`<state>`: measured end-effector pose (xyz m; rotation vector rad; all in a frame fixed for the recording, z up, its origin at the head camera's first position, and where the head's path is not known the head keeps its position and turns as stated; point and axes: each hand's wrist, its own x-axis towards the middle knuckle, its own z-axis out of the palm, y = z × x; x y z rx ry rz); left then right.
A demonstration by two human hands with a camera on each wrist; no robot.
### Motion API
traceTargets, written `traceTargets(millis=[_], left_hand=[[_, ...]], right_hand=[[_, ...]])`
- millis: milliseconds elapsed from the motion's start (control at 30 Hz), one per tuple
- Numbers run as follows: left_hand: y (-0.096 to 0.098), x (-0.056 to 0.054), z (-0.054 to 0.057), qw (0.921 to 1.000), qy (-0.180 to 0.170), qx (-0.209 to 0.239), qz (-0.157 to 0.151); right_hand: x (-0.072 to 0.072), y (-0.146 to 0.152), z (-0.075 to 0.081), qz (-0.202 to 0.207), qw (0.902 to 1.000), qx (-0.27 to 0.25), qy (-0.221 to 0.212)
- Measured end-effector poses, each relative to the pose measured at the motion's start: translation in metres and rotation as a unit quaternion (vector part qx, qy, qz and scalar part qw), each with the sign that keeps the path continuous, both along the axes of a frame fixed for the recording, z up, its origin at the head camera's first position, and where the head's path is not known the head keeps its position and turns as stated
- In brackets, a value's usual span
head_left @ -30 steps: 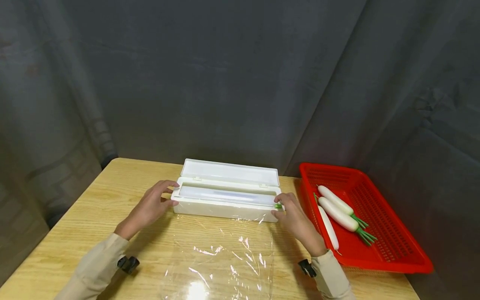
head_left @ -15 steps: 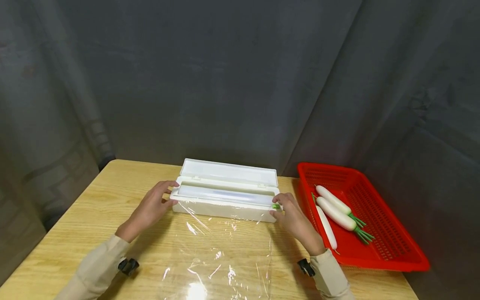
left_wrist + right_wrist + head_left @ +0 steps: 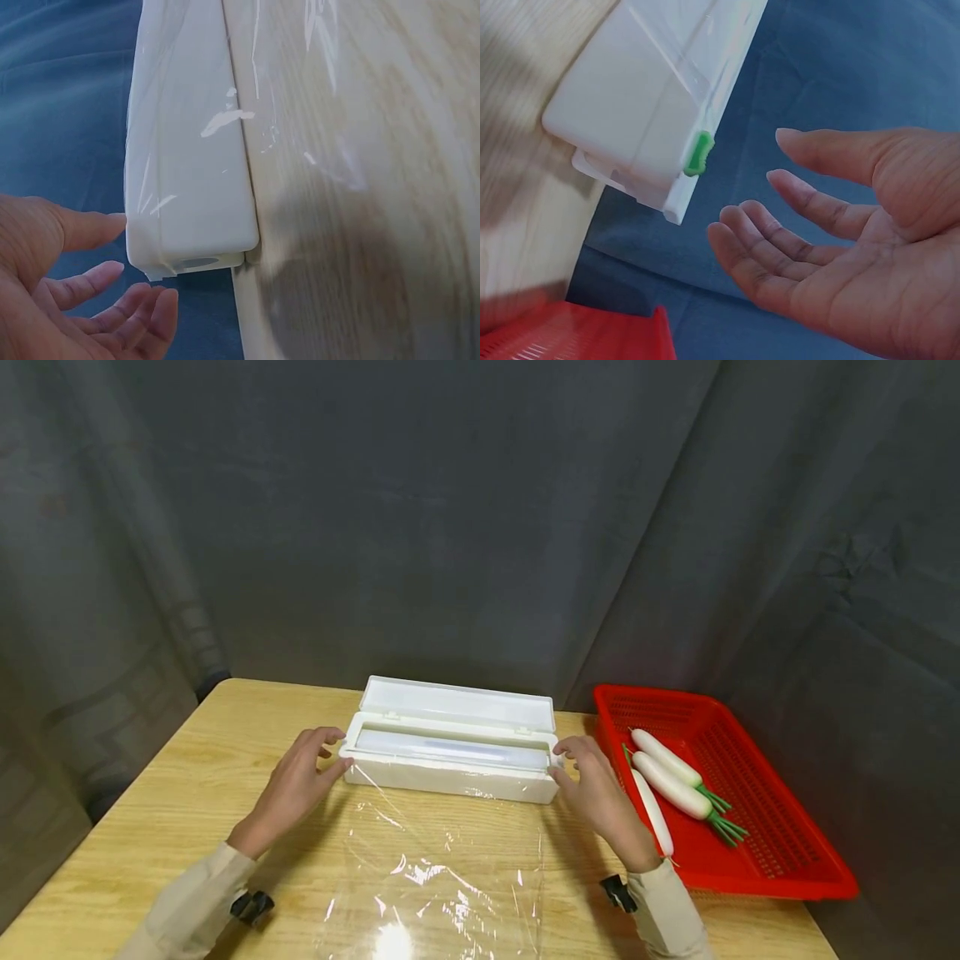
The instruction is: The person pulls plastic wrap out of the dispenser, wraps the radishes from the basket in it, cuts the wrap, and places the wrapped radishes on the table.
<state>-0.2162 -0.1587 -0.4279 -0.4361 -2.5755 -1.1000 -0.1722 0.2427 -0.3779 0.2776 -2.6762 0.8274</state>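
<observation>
Long beige sleeves, plain cloth: left sleeve (image 3: 183,906) at lower left of head view, right sleeve (image 3: 670,910) at bottom, right of centre. Soft creases along both. Cuffs end at wrists. Small blocky black fitting (image 3: 252,907) beside left cuff, similar black piece (image 3: 618,893) at right cuff. Left hand (image 3: 294,781), right hand (image 3: 597,793) bare.

A long white plastic box (image 3: 450,783) sits crosswise on the pale wooden tabletop (image 3: 247,735), lid (image 3: 457,703) swung back, and I can see 1 pale cylindrical roll (image 3: 450,749) inside. Clear, crinkled plastic film (image 3: 442,877) drapes down the box's front onto the wood; a small green slider (image 3: 699,154) sits at the right end.
</observation>
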Motion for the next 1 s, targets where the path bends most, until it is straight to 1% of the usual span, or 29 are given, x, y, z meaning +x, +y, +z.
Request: traceTargets(millis=[133,333,467,600,800,1000], left_hand=[[0.001,-0.001,-0.001,0.9998,-0.013,0.012,-0.003],[0.000,-0.004,-0.003,0.9984,-0.040,0.033,-0.023],[0.001,-0.006,-0.004,0.9963,-0.061,0.049,-0.035],[0.002,-0.009,-0.004,0.9941,-0.074,0.069,-0.040],[0.001,-0.011,-0.003,0.9939,-0.075,0.074,-0.034],[0.002,-0.011,-0.005,0.9947,-0.065,0.070,-0.038]], right_hand=[[0.003,0.001,0.005,-0.008,0.9998,0.001,0.019],[0.013,0.002,0.018,-0.009,0.9991,0.006,0.042],[0.018,0.006,0.027,-0.015,0.9991,0.008,0.039],[0.022,0.012,0.032,-0.024,0.9992,0.006,0.030],[0.025,0.019,0.034,-0.020,0.9984,0.018,0.049],[0.034,0.030,0.030,-0.022,0.9977,0.036,0.054]])
